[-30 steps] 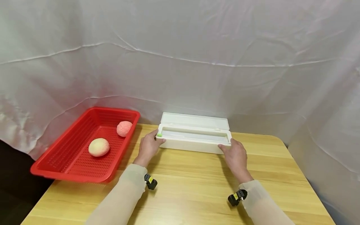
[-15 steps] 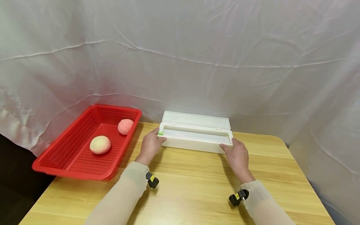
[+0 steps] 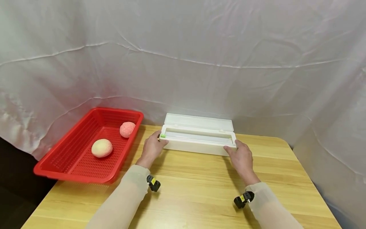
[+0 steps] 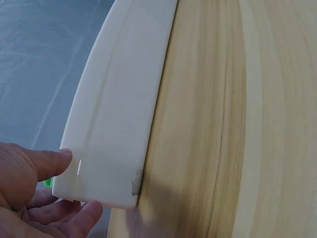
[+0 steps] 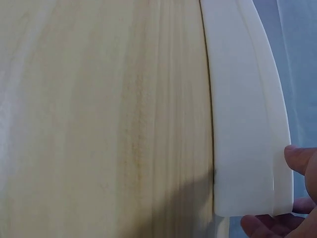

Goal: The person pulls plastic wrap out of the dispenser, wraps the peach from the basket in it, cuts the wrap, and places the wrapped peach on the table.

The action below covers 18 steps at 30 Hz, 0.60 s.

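A long white cling film dispenser lies at the back of the table, its hinged lid tipped back towards the curtain. A pale roll shows in its long opening, and a small green slider sits at the left end. My left hand grips that left end; in the left wrist view the thumb presses the front and the fingers wrap the end. The right hand holds the opposite end likewise, thumb on the front edge. Some fingers are hidden behind the dispenser.
On the left stands a red plastic basket, holding a cream-pink peach-like ball and a pink ball. A grey-white curtain hangs behind the wooden table. The table's right edge falls away near the curtain.
Both hands keep their grip on the dispenser, which stays in place with its lid back. Only a slight shift of the head view is visible.
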Each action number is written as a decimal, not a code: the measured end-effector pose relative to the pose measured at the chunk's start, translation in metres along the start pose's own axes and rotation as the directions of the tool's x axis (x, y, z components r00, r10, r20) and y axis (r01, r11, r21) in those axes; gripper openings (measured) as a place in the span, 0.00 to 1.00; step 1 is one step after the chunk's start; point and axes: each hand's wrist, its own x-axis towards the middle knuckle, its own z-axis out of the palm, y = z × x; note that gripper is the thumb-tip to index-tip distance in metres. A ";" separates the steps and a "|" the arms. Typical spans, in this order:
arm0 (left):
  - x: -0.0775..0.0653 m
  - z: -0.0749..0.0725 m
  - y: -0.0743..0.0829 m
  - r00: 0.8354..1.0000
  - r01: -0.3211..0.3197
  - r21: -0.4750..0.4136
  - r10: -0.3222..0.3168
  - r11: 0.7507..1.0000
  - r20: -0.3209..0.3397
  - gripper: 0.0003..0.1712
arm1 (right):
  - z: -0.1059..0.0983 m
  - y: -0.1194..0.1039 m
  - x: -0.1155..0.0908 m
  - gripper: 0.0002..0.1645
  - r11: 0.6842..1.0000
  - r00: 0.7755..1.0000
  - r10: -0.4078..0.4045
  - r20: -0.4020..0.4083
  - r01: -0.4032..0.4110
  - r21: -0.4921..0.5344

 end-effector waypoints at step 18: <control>0.011 0.005 0.011 0.998 0.030 0.080 -0.025 0.996 -0.066 0.30 | -0.025 -0.032 0.031 0.34 0.986 0.978 0.164 0.128 -0.160 -0.038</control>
